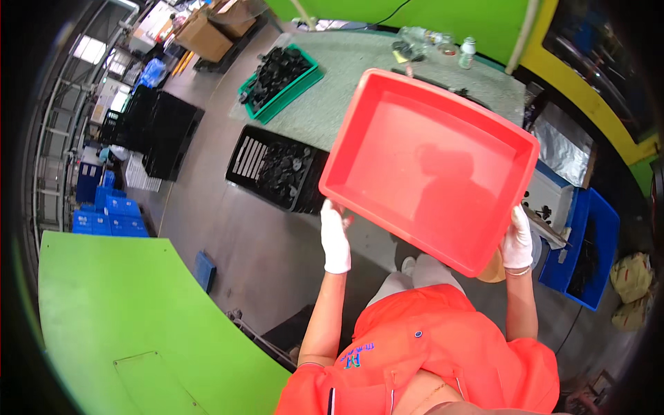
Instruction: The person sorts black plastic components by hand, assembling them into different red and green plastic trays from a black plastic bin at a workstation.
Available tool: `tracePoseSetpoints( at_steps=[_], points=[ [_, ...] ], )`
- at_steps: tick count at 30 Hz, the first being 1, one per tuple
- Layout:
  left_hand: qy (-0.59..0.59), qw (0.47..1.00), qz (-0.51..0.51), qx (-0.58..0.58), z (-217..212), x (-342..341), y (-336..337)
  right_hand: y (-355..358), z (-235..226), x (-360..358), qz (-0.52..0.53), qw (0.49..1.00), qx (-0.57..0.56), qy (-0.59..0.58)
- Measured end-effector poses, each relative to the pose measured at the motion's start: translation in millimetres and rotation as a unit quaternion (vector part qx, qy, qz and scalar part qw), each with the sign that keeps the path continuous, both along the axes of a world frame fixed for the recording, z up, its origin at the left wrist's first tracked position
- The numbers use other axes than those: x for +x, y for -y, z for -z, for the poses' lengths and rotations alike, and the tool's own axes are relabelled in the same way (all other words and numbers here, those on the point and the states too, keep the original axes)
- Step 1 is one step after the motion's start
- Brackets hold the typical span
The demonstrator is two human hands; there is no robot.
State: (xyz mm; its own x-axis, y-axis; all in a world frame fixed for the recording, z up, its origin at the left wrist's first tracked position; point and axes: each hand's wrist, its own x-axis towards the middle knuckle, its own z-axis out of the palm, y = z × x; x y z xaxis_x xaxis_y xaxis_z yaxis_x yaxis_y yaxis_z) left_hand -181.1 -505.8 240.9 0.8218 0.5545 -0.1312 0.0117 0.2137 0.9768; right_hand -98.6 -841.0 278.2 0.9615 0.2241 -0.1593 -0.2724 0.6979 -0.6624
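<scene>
A red rectangular plastic tray (394,159) with nothing in it is held up in front of me, tilted, its inside facing me. My left hand (335,238), in a white glove, grips its near left corner, the fingers partly hidden under the rim. At the right side my gloved right hand (517,241) closes on the tray's edge, with its fingers mostly behind the wall. Beyond the tray stands a grey worktable (339,76). A green tray (289,95) heaped with small black parts sits at the table's left end.
Below the table's left edge is a black crate (238,181) with black parts. At right stand a blue bin (603,228) and a white box (550,190). A green machine panel (138,304) fills the lower left. Bottles (467,52) stand at the table's back.
</scene>
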Motion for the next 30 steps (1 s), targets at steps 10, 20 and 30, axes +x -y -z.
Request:
tracePoseSetpoints(
  at_steps=[10, 20, 30],
  points=[
    [0.005, 0.991, -0.113, -0.075, -5.2, 49.2, -113.1, -128.0, 29.6, 87.4, -0.135, 0.990, 0.031, -0.008],
    [-0.135, 0.971, -0.195, -0.021, 91.3, 138.8, -192.9, -225.8, 143.5, 203.1, -0.111, 0.989, -0.065, -0.069],
    [-0.149, 0.968, -0.202, -0.009, 106.4, 199.8, -234.0, -269.6, 96.2, 250.7, -0.076, 0.467, -0.840, 0.265]
  ],
)
